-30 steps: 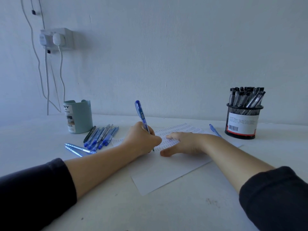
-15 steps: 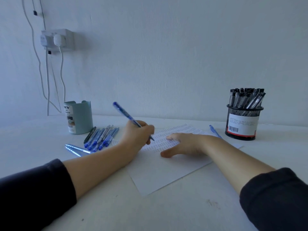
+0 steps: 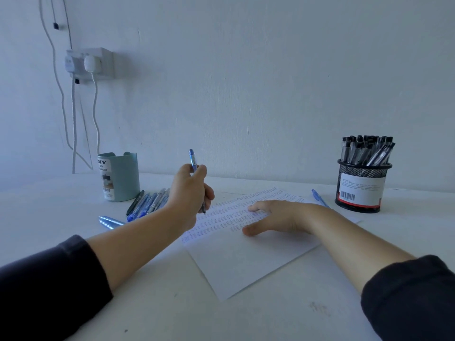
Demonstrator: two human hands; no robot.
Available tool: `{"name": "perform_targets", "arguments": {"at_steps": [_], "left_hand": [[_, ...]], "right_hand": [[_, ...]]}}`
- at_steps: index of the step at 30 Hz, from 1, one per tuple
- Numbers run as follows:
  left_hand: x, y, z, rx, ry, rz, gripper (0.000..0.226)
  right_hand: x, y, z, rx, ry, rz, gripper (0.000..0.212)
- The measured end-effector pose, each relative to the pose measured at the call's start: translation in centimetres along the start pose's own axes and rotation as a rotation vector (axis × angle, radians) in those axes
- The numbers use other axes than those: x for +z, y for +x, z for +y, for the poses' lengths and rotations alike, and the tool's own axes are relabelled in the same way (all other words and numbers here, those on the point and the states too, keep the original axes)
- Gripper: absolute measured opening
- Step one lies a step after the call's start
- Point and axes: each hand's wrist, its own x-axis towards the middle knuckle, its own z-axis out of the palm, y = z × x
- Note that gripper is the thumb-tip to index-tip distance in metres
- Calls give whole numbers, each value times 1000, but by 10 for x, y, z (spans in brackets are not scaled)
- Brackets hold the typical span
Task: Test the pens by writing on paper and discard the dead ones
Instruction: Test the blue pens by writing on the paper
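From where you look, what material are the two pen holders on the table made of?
The black holder on the right looks like metal wire mesh, matte: its wall shows a fine open grid above a white paper label. The pale green holder on the left looks like smooth moulded plastic, with an even, opaque wall and a notched rim; painted metal cannot be excluded.

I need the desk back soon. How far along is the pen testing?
Done: many rows of test marks fill the paper, and several pens lie beside the green cup. In hand: the left hand holds a blue pen upright while the right hand presses the sheet. Left: the mesh holder looks full of pens.
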Motion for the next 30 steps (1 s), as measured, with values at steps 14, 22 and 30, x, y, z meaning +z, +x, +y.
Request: {"name": "perform_targets", "arguments": {"at_steps": [14, 22, 30], "left_hand": [[1, -3, -3, 26, 25, -11, 16], [3, -1, -5, 15, 4, -34, 15], [6, -3, -4, -27, -51, -120, 21]], "right_hand": [[0, 0, 0, 3, 20, -5, 77], [0, -3, -8, -77, 75, 152, 49], [2, 1, -34, -295, 272, 309, 17]]}}
